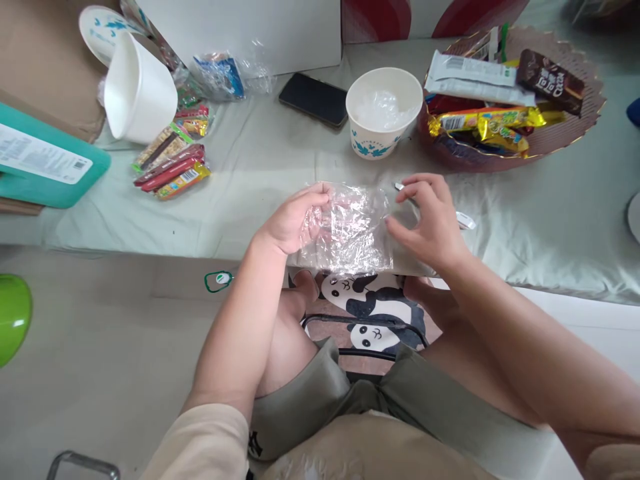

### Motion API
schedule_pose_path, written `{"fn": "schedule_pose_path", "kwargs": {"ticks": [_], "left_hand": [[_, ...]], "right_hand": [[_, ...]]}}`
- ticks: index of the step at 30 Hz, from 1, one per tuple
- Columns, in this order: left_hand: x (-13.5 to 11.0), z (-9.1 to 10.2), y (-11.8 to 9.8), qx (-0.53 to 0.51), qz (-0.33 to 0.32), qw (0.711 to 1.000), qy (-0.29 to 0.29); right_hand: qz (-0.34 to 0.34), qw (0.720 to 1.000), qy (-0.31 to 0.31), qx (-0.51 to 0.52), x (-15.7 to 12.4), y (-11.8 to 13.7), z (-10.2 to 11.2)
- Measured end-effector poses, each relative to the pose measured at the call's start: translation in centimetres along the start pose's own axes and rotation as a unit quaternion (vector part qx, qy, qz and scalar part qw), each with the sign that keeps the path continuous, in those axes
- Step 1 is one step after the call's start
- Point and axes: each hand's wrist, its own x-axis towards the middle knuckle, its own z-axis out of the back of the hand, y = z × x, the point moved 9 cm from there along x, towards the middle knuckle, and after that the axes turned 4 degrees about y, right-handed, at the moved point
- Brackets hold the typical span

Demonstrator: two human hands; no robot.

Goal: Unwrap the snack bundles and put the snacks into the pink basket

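A clear, crinkled plastic bag [353, 230] lies at the near edge of the cloth-covered table [260, 180]. My left hand [293, 217] grips the bag's left side, fingers curled into the film. On the bag's right side, my right hand [433, 217] has its fingers bent and pinching at that edge. A small white and silver item [465, 220] lies just behind my right hand.
A white paper bowl [384, 120] with clear plastic inside stands behind the bag, a black phone [314, 99] to its left. A scalloped basket [560, 133] of wrapped snacks sits far right. Snack bars [173, 163], a tipped white cup [137, 90] and a teal box [45, 163] lie left.
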Motion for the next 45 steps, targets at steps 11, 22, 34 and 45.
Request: {"fn": "schedule_pose_path", "kwargs": {"ticks": [11,22,34,45], "left_hand": [[-0.5,-3.4,2.1,-0.016,0.105,0.978,0.182],[0.5,-1.5,2.4,0.074,0.065,0.990,0.100],[0.7,-0.3,1.1,0.051,0.021,0.998,0.011],[0.7,0.0,-0.9,-0.016,-0.052,0.998,-0.017]], "right_hand": [[-0.071,0.924,0.262,0.270,-0.8,2.2,-3.2],[-0.181,0.919,0.059,0.346,-0.3,-2.5,-1.8],[-0.286,0.860,0.146,0.396,-0.9,-0.6,-3.7],[-0.246,0.858,0.035,0.449,-0.1,-1.9,-2.1]]}}
